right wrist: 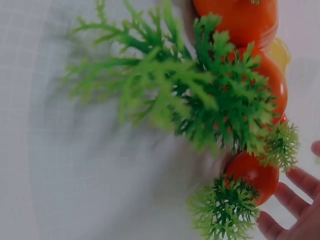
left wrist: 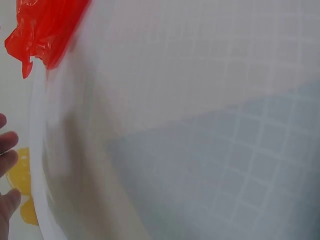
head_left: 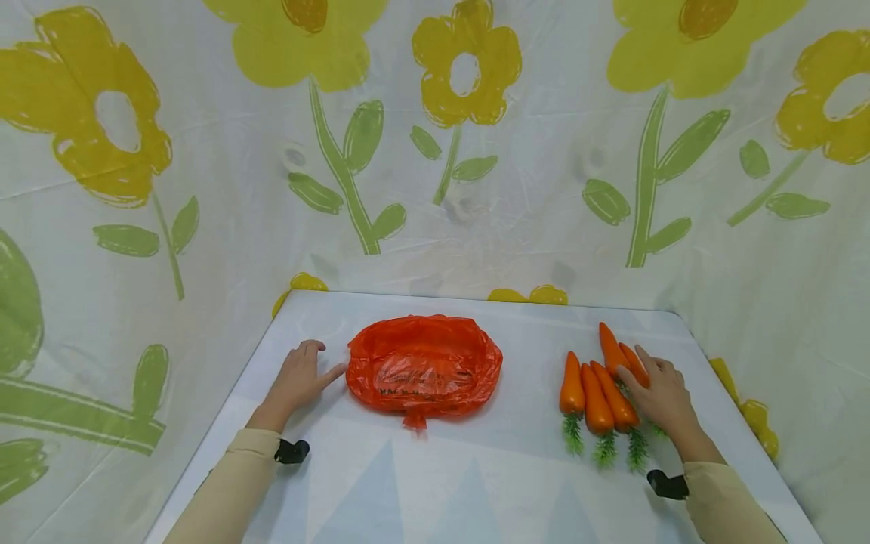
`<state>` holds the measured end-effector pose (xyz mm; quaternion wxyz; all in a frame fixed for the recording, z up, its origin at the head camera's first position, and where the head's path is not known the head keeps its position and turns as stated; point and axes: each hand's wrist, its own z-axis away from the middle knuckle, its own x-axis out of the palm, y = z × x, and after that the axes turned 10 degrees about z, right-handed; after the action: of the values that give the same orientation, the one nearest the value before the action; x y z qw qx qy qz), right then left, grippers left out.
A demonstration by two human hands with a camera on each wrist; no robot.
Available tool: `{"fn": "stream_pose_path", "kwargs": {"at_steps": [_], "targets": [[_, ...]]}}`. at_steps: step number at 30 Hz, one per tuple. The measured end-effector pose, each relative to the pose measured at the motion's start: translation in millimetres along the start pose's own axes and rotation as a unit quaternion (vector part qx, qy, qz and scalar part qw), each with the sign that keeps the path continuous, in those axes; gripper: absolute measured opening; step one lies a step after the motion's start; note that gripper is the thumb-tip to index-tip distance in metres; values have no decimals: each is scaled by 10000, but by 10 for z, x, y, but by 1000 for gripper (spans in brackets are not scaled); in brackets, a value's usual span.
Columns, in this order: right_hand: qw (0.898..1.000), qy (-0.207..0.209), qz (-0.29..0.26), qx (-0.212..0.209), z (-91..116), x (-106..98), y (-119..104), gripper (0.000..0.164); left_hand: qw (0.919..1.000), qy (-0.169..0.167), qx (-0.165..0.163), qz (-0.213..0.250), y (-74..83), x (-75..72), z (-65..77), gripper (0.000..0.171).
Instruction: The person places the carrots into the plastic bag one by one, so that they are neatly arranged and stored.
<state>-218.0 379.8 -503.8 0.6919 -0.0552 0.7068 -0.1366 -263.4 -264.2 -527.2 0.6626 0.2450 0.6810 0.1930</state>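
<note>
A red-orange plastic bag point(head_left: 424, 370) with dark print lies flattened on the table, left of the middle. My left hand point(head_left: 299, 378) is beside its left end, thumb pointing at the bag's edge and fingers loosely bent, holding nothing. In the left wrist view only the fingertips point(left wrist: 7, 155) show at the edge. Several orange carrots point(head_left: 598, 400) with green leafy tops lie grouped at the right, tips pointing away. Over the rightmost carrot point(head_left: 633, 366) is my right hand point(head_left: 662, 393), thumb and fingers spread around it. The right wrist view shows extended fingers right by a carrot point(right wrist: 252, 175).
The white table point(head_left: 476, 483) carries pale blue triangles along its near side. Behind it and at both sides hangs a pale curtain point(head_left: 530, 189) printed with yellow flowers and green stems. Leafy carrot tops point(right wrist: 170, 85) spread toward the right wrist camera.
</note>
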Motion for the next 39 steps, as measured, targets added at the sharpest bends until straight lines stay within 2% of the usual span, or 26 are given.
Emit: {"fn": "stream_pose_path", "kwargs": {"at_steps": [5, 10, 19, 28, 39], "targets": [[9999, -24, -70, 85, 4, 19, 38, 84, 9968, -483, -346, 534, 30, 10, 20, 96], [9996, -52, -260, 36, 23, 36, 78, 72, 9929, -703, -460, 844, 57, 21, 38, 106], [9988, 42, -496, 0, 49, 56, 130, 60, 9923, -724, -127, 996, 43, 79, 55, 117], [9979, 293, -570, -109, 39, 96, 196, 51, 9916, -782, 7, 1027, 40, 122, 41, 122], [9973, 63, -735, 13, 58, 55, 188, 52, 9907, -864, 386, 982, 107, 154, 16, 119]]}}
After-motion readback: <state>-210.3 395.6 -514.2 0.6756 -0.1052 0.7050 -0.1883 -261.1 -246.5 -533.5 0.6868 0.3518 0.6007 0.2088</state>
